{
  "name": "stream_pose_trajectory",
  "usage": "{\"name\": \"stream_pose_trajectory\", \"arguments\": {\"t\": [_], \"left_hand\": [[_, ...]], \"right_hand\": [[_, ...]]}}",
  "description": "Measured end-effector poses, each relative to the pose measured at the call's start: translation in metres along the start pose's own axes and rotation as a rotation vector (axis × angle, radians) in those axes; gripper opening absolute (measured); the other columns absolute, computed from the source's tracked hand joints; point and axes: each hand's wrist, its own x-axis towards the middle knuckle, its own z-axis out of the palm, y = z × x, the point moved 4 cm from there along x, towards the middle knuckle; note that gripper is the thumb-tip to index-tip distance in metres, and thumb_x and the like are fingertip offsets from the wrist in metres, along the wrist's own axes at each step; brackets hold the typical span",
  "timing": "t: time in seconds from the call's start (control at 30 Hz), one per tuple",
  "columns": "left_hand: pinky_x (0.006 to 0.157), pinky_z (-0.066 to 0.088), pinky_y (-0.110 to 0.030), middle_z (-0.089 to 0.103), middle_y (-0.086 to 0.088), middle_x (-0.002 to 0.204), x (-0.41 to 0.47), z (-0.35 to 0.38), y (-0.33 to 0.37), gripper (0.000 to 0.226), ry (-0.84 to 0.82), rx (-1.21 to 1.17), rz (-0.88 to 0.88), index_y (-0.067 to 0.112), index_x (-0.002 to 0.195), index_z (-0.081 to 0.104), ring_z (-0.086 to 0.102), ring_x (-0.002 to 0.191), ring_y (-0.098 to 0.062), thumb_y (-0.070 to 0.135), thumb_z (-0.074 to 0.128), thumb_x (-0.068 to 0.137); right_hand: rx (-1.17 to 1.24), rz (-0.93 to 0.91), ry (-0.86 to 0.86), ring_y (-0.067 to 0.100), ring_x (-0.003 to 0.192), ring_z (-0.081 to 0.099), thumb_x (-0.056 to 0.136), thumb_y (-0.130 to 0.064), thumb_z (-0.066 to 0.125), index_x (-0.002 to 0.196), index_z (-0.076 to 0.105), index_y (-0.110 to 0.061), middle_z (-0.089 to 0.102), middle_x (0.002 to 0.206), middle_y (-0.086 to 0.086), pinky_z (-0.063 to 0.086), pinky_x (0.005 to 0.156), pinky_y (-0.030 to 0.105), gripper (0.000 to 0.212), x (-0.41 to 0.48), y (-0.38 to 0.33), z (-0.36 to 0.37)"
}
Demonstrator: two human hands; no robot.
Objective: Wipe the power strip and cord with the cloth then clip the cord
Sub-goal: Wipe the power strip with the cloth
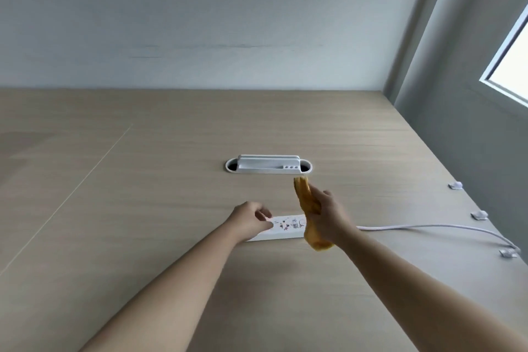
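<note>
A white power strip (285, 226) with small marks on its top lies flat on the wooden desk (143, 208). My left hand (250, 220) rests on its left end, fingers curled onto it. My right hand (328, 217) grips a bunched yellow cloth (307, 203) above the strip's right end, and hand and cloth hide that end. The white cord (428, 227) runs right from behind my right hand and curves to the nearest of three clear cord clips (508, 253) at the desk's right edge.
Two more clips (480, 215) (455, 186) sit further along the right edge. A white cable-port cover (268, 165) is set into the desk beyond the strip. A wall stands behind, a window at the right.
</note>
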Motion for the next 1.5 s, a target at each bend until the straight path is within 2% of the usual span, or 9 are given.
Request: {"name": "stream_pose_trajectory", "arguments": {"t": [0.13,0.23,0.43,0.63,0.8,1.0,1.13,1.3,1.5], "left_hand": [[0.095,0.045,-0.029,0.049,0.000,0.125,0.010,-0.006,-0.053,0.051,0.011,0.237,-0.056,0.021,0.123,0.052,0.051,0.117,-0.017,0.026,0.071,0.076],[0.103,0.041,-0.035,0.043,-0.001,0.135,0.016,-0.008,-0.080,0.064,0.000,0.343,-0.071,0.023,0.130,0.045,0.043,0.128,-0.020,0.032,0.073,0.074],[0.104,0.038,-0.031,0.045,-0.004,0.138,0.025,0.001,-0.100,0.072,-0.032,0.314,-0.014,0.018,0.134,0.042,0.043,0.129,-0.023,0.029,0.075,0.071],[0.095,0.041,-0.029,0.054,-0.001,0.129,0.035,0.005,-0.102,0.071,0.048,0.231,0.038,0.020,0.128,0.047,0.050,0.121,-0.021,0.027,0.081,0.066],[0.082,0.033,-0.022,0.061,-0.001,0.121,0.046,0.006,-0.098,0.057,0.102,0.192,0.048,0.020,0.120,0.056,0.053,0.114,-0.021,0.023,0.080,0.068],[0.095,0.044,-0.034,0.059,0.001,0.119,0.050,0.005,-0.101,0.063,0.102,0.188,0.066,0.020,0.117,0.060,0.051,0.114,-0.021,0.030,0.085,0.060],[0.093,0.046,-0.037,0.056,0.006,0.115,0.053,0.004,-0.102,0.056,0.083,0.228,0.095,0.027,0.112,0.062,0.051,0.112,-0.018,0.033,0.083,0.060],[0.097,0.044,-0.035,0.058,0.005,0.119,0.055,0.006,-0.105,0.059,0.090,0.194,0.088,0.023,0.112,0.063,0.051,0.114,-0.019,0.030,0.085,0.058],[0.099,0.041,-0.034,0.061,0.004,0.120,0.057,0.009,-0.106,0.064,0.126,0.193,0.092,0.021,0.114,0.063,0.052,0.114,-0.020,0.038,0.085,0.057]], "right_hand": [[-0.491,-0.173,-0.023,0.029,0.096,0.050,0.080,0.000,0.048,0.139,0.035,-0.033,0.047,0.117,0.007,0.042,0.063,0.034,0.069,-0.003,0.001,0.039],[-0.640,-0.273,-0.087,0.031,0.106,0.045,0.078,-0.004,0.050,0.143,0.026,-0.032,0.041,0.131,0.009,0.046,0.078,0.040,0.074,0.003,-0.009,0.072],[-0.714,-0.288,-0.229,0.036,0.110,0.045,0.083,-0.058,0.036,0.145,0.019,-0.031,0.041,0.132,0.009,0.044,0.089,0.048,0.070,-0.004,-0.001,0.123],[-0.386,-0.291,-0.132,0.033,0.102,0.051,0.082,-0.011,0.055,0.134,0.046,-0.030,0.054,0.117,0.009,0.050,0.071,0.039,0.056,-0.001,0.004,0.112],[-0.194,-0.184,0.245,0.029,0.101,0.050,0.080,0.001,0.056,0.130,0.053,-0.025,0.052,0.117,0.011,0.042,0.070,0.031,0.057,0.019,-0.004,0.083],[-0.478,-0.302,-0.249,0.027,0.106,0.044,0.081,-0.002,0.049,0.132,0.046,-0.039,0.048,0.122,0.004,0.050,0.076,0.040,0.063,0.024,-0.018,0.125],[-0.491,-0.268,-0.435,0.025,0.082,0.053,0.071,-0.017,0.048,0.088,0.069,-0.023,0.052,0.085,-0.002,0.037,0.062,0.029,0.028,0.021,-0.011,0.108],[-0.236,-0.183,-0.135,0.023,0.082,0.057,0.076,-0.012,0.053,0.104,0.070,-0.029,0.058,0.097,-0.002,0.044,0.064,0.029,0.037,0.035,-0.013,0.092],[-0.460,-0.460,-0.273,0.034,0.094,0.057,0.081,-0.019,0.061,0.114,0.063,-0.025,0.056,0.106,0.011,0.051,0.063,0.040,0.034,0.016,-0.024,0.136]]}}
